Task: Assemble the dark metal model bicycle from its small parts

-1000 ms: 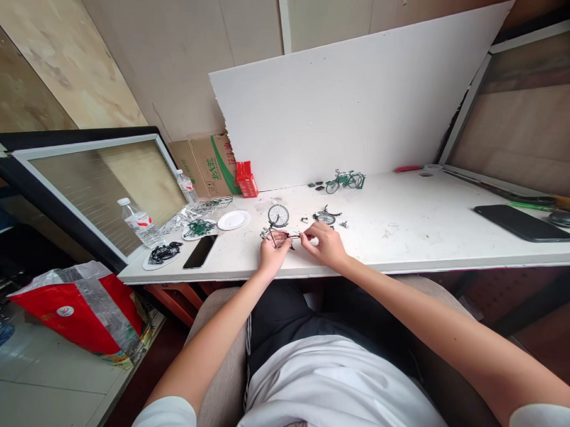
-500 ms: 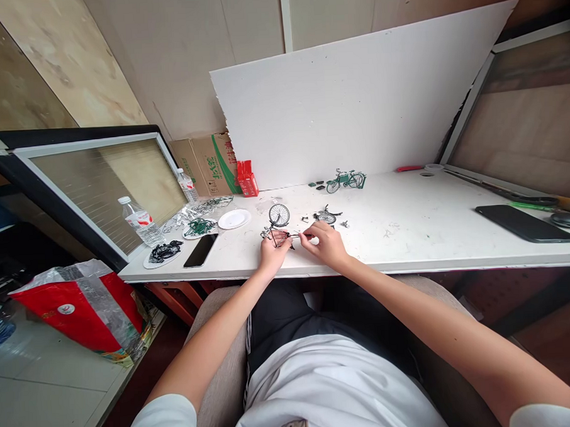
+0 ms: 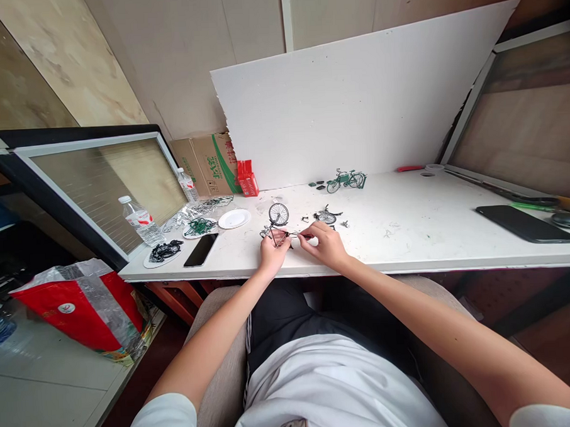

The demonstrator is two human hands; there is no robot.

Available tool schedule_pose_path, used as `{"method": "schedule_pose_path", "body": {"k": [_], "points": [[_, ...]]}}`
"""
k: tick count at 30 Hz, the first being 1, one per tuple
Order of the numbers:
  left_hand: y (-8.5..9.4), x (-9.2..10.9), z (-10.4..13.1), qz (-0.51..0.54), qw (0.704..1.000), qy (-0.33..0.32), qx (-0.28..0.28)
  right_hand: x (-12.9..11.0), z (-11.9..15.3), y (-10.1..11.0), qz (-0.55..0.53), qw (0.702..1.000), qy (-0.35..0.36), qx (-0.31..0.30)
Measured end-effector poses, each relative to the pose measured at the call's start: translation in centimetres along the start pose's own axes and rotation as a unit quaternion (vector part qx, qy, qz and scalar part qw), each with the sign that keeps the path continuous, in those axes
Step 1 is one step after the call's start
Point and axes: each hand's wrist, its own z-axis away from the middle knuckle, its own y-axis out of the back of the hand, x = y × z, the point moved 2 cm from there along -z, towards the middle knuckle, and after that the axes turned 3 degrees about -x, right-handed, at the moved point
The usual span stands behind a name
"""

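Observation:
In the head view, my left hand (image 3: 273, 252) is closed around a partly built black model bicycle (image 3: 274, 235). Its spoked wheel (image 3: 279, 214) sticks up beyond my fingers. Just to the right, my right hand (image 3: 325, 243) pinches a thin dark part (image 3: 296, 234) that reaches toward the model; whether the two are joined I cannot tell. Beyond my right fingers lie another black wheel with parts (image 3: 326, 216) and a few small loose pieces (image 3: 344, 223). A finished-looking green model bicycle (image 3: 344, 180) stands farther back.
To the left are a black phone (image 3: 201, 250), white plates with black parts (image 3: 166, 251) and green parts (image 3: 200, 226), a bare white plate (image 3: 235, 219) and water bottles (image 3: 142, 221). A small red box (image 3: 247, 178) stands behind. Another dark phone (image 3: 526, 224) lies at the right.
Both hands stay almost in place. The thin part at my right fingertips has shifted slightly in angle; the rest looks unchanged.

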Motion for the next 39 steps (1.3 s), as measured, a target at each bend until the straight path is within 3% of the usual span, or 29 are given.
{"method": "schedule_pose_path", "body": {"k": [9,39], "points": [[0.01,-0.42,-0.18,0.003,1.0,0.001,-0.005,-0.25,-0.14,0.09,-0.006,1.0,-0.007,-0.027],[0.0,0.09,-0.03,-0.021,1.0,-0.003,-0.008,0.36,0.14,-0.33,-0.007,1.0,0.003,-0.026]]}}
